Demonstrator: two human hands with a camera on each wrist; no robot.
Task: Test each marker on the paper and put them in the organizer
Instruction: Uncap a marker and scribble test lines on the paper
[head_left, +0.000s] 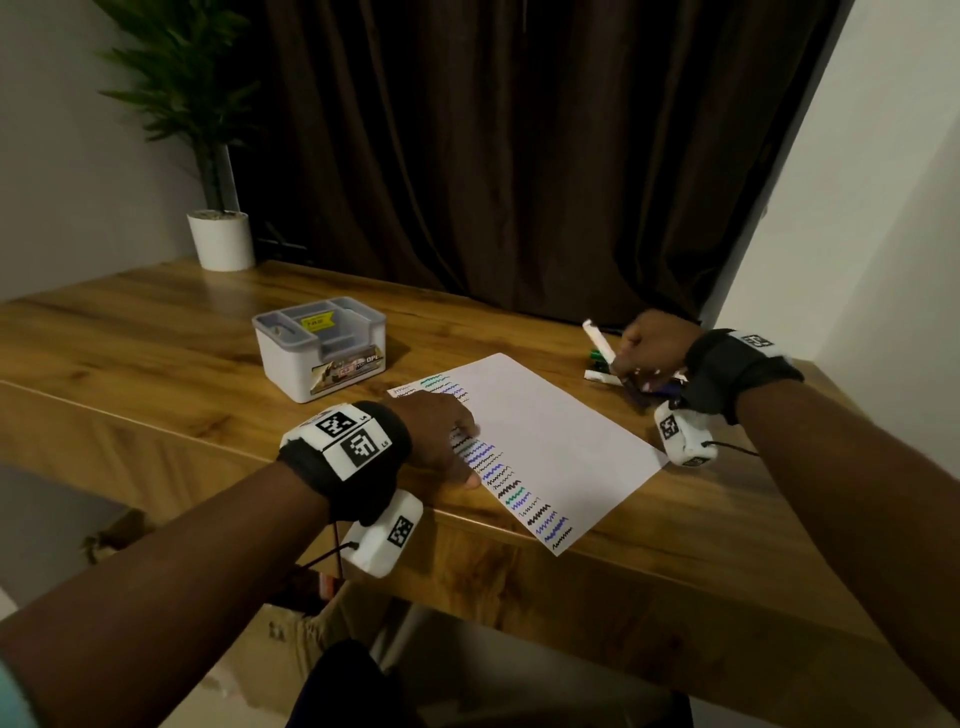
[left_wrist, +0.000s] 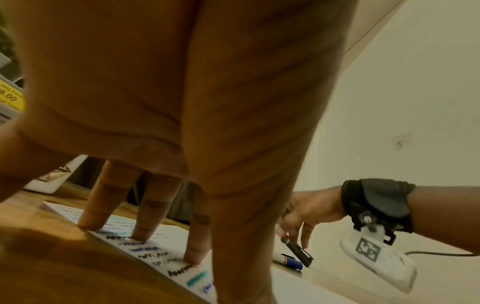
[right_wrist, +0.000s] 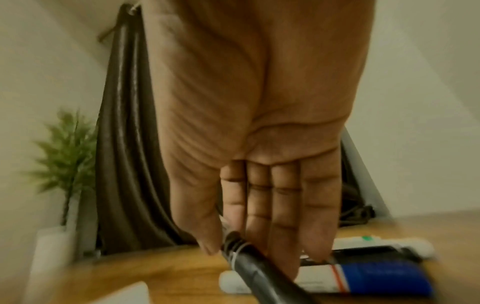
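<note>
The left hand (head_left: 436, 426) lies open on the paper (head_left: 545, 436), straight fingertips (left_wrist: 141, 235) pressing its scribbled left edge. The right hand (head_left: 652, 345) pinches a black-capped marker (left_wrist: 297, 250) — thumb against fingers — above the loose markers (right_wrist: 363, 281) on the table (head_left: 156, 332) past the sheet's far right corner. The grey organizer (head_left: 319, 348) stands well left of them; what it holds is probably too dim to tell
</note>
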